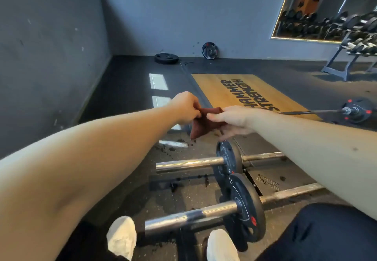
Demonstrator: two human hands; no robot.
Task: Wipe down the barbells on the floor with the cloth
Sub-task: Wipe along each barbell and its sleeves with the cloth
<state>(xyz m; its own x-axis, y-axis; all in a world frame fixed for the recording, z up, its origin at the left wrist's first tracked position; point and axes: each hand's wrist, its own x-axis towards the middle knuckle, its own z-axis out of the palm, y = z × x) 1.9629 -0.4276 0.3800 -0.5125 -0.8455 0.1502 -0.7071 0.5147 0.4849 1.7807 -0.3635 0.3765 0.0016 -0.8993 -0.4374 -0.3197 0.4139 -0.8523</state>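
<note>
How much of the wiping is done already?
Nothing looks wiped yet, as far as the picture shows. In hand: the left hand and right hand both pinch the cloth, held up in the air, touching no bar. Left to do: the near barbell and second barbell below, and the far barbell by the platform.

Matt brown cloth (206, 123), glossy chrome barbell sleeves (190, 216), matt black plates (243, 207), speckled rubber floor (130, 191), smooth wooden platform (214, 89)
</note>
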